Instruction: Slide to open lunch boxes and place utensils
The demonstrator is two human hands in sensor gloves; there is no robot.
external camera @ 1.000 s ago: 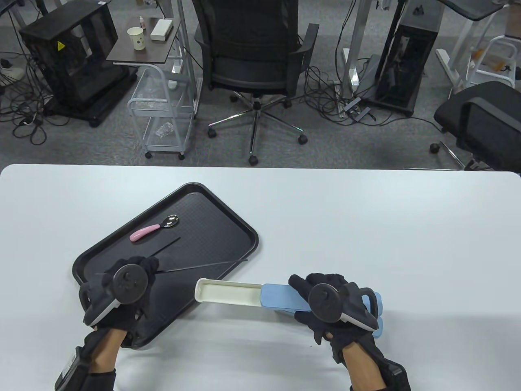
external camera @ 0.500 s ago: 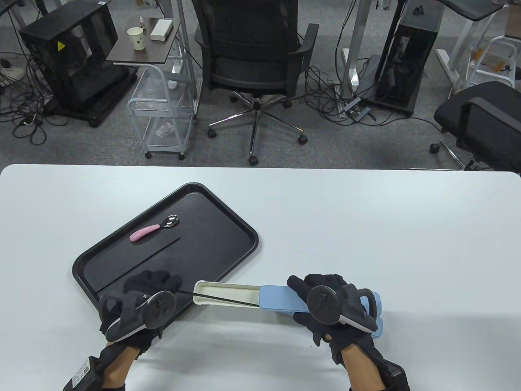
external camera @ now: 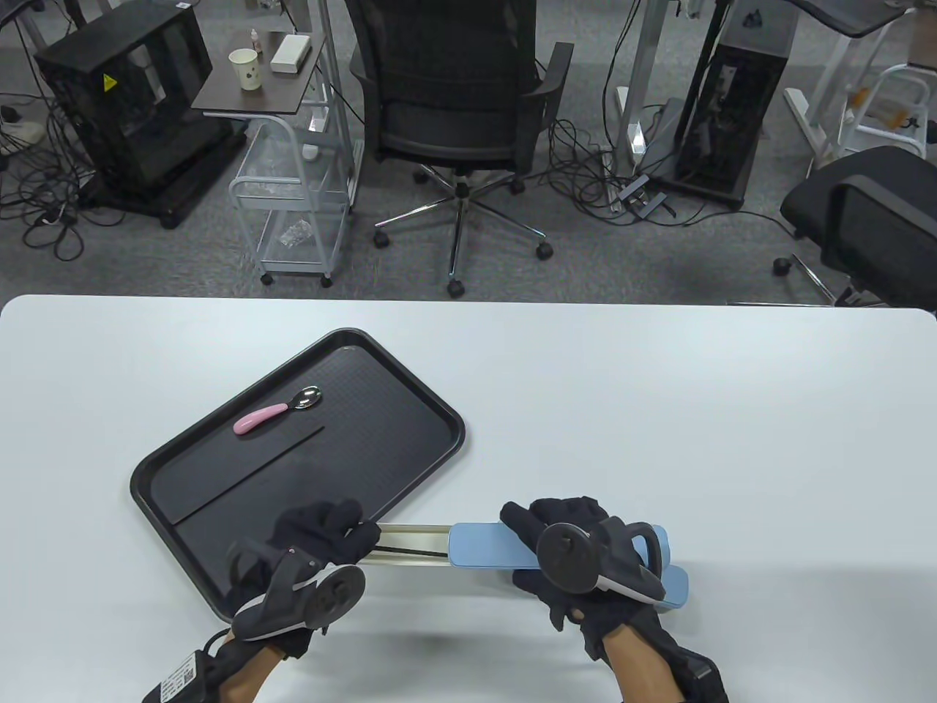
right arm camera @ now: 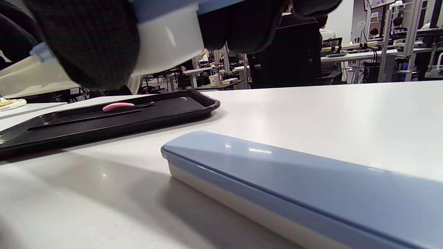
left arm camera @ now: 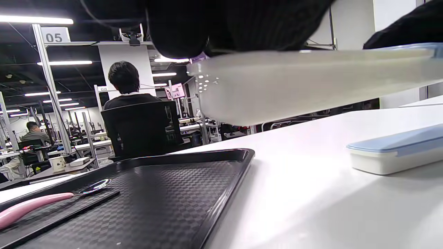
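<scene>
A long white box (external camera: 413, 560) with a sliding blue lid (external camera: 483, 545) is held above the table, partly open. A black chopstick (external camera: 410, 549) lies inside it. My left hand (external camera: 344, 531) grips the box's open left end. My right hand (external camera: 556, 534) grips the lidded right end. The held box fills the top of the left wrist view (left arm camera: 311, 86) and of the right wrist view (right arm camera: 169, 38). A second, closed box (external camera: 677, 586) with a blue lid lies on the table under my right hand; it also shows in the right wrist view (right arm camera: 294, 186).
A black tray (external camera: 457, 432) lies to the left. On it are a pink-handled spoon (external camera: 271, 414) and one black chopstick (external camera: 249, 472). The white table stretches bare to the right and back. Office chairs and carts stand beyond its far edge.
My left hand carried a chopstick from the tray into the open box, then took hold of the box's left end. The blue lid's edge has moved a little to the left.
</scene>
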